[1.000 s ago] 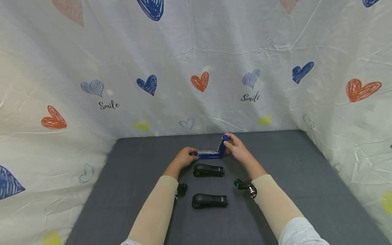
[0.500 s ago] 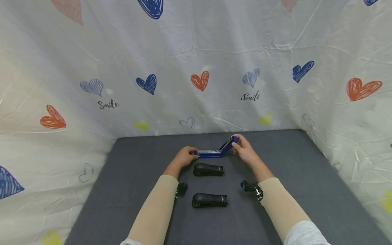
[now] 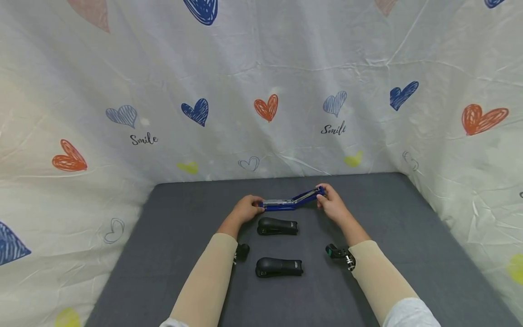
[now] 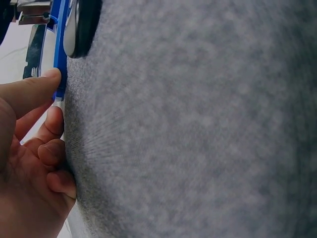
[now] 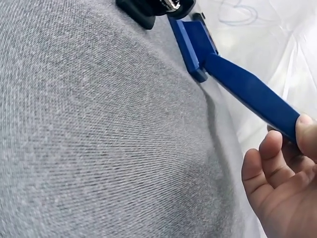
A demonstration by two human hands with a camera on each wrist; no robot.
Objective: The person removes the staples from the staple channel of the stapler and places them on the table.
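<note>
A blue stapler point(image 3: 279, 208) lies near the table's far edge, folded wide apart at its hinge so that its metal inside shows. The left hand point(image 3: 247, 210) pinches the left end of its base between thumb and fingers. At the other end the right hand point(image 3: 333, 205) grips the tip of the raised arm, which slants up to the right at a shallow angle. In the right wrist view the blue arm point(image 5: 255, 92) runs from the hinge to the thumb and fingers. Just in front of the base lies a black stapler point(image 3: 278, 226).
Nearer the person, a second black stapler point(image 3: 279, 267) lies parallel to the first on the grey table point(image 3: 184, 268). A white curtain point(image 3: 229, 68) printed with hearts hangs behind the far edge and along both sides.
The right hand has moved right and down, swinging the stapler's arm from nearly upright to a low slant. The left hand has kept its hold on the base in the same place.
</note>
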